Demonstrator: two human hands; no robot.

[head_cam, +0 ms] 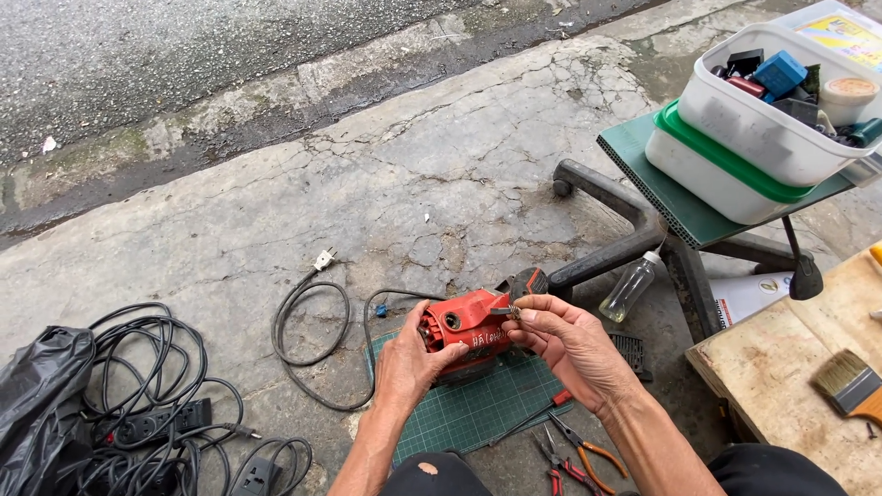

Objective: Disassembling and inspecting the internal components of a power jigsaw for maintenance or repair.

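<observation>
Cracked concrete ground [441,174] carrying most of it. Green cutting mat [478,409] lying flat on it, pliers [574,455] and small screwdriver [537,413] sitting at mat's edge. Black cable with plug [312,340] looping beside mat, tangled power strips [175,432] and black bag [41,386] sprawling further left. Clear bottle [629,287] standing near chair base [611,225].
</observation>
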